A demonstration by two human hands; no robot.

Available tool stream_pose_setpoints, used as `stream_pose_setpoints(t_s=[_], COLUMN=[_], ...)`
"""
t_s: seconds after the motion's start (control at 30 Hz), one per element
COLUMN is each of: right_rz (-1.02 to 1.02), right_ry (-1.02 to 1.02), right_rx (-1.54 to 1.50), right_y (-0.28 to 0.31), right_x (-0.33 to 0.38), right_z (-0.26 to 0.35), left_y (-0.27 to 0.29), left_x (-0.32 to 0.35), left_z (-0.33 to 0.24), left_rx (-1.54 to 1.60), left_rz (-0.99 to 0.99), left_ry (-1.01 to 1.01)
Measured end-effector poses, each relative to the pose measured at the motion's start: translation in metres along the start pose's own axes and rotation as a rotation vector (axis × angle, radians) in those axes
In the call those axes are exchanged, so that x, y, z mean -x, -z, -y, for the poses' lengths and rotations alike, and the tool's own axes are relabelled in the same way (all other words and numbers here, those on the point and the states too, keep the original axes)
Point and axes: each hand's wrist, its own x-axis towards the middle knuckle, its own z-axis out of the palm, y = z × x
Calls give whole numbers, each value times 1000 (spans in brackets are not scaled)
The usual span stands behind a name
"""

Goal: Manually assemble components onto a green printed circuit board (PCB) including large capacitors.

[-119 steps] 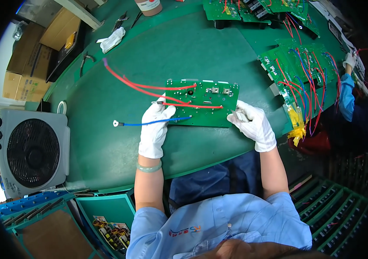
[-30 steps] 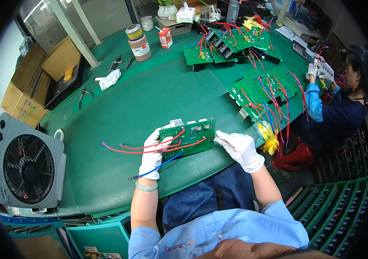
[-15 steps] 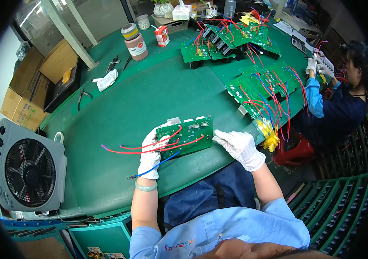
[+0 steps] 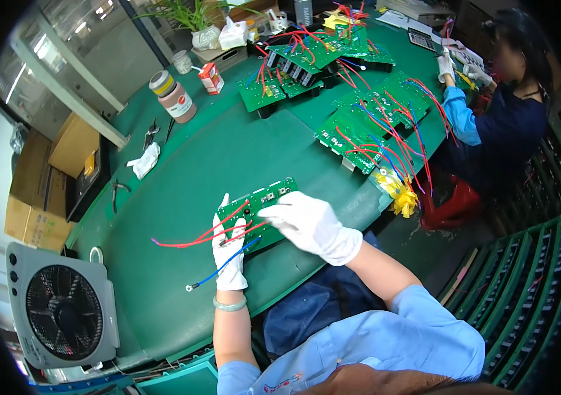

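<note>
My left hand (image 4: 229, 257), in a white glove, grips the left edge of a green circuit board (image 4: 234, 211) held above the table. Red wires (image 4: 185, 245) trail off the board to the left, across my left hand. A blue wire (image 4: 224, 264) with a ring terminal hangs down past my left wrist. My right hand (image 4: 313, 227), gloved too, reaches over the right half of the board. Its fingers are drawn together near the base of a red wire. Whatever lies between those fingertips is hidden by the hand, along with part of the board.
Wired circuit boards (image 4: 353, 141) lie at the right, and more are piled (image 4: 307, 59) at the back. A fan (image 4: 63, 313) stands at left. Pliers (image 4: 117, 194), a bottle (image 4: 176, 102) and a drink carton (image 4: 211, 79) sit farther off. A co-worker (image 4: 504, 112) works at far right.
My right hand has moved left, from beside the board's right edge to over its face. The board is tilted differently, and the whole view has shifted and turned.
</note>
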Motion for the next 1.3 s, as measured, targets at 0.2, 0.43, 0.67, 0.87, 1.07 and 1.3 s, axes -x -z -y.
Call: stream_pose_setpoints(t_s=[0.2,0.43,0.67,0.87,1.07,1.3], right_rz=[292,-139,49,176,273,409], right_ry=[52,-137,-839,-1123,-1216,-1093], right_rx=[120,-44,-357,-535,-581,-541], right_y=[-14,-8,-11,-5,0,42], right_x=[-12,-6,3,6,1,12], right_z=[10,-21,-71,-86,-87,-59], left_y=[-3,-15,16,9,9,36], left_x=[1,-11,-22,-29,-27,-25], left_z=[-3,-13,10,6,5,36], left_rx=[215,-654,-554,-386,-345,-408], left_rz=[35,-254,-387,-212,-198,-242], left_ry=[84,115,190,225,217,112])
